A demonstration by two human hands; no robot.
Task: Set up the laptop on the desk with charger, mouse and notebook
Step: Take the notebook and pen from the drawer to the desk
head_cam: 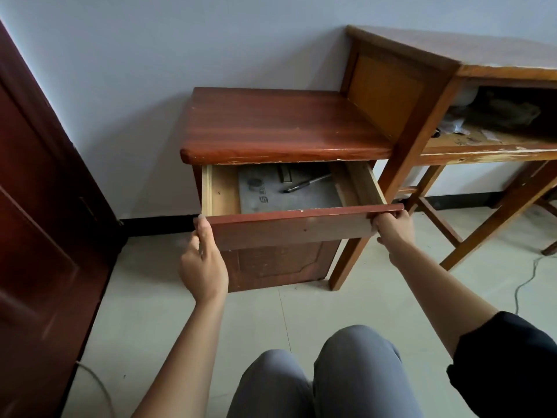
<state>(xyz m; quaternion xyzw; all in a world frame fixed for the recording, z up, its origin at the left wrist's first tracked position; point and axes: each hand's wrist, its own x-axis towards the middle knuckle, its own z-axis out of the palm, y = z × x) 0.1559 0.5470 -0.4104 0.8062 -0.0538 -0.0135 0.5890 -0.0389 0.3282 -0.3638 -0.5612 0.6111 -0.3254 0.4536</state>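
A reddish wooden bedside cabinet (271, 122) stands against the wall with its drawer (289, 227) pulled partly out. My left hand (203, 260) grips the left end of the drawer front. My right hand (393, 229) grips the right end. Inside lies a flat grey slab, perhaps a laptop (289, 194), with a dark pen (307, 182) across it and a small dark rectangular item (286, 175) further back. The wooden desk (452, 52) stands right of the cabinet, its top bare where visible.
The desk's open shelf (494, 140) holds crumpled paper and dark clutter. A dark red door (39, 206) fills the left side. One cable (527, 282) trails on the tiled floor at right, another (96, 384) at lower left. My knees (325, 375) are at bottom centre.
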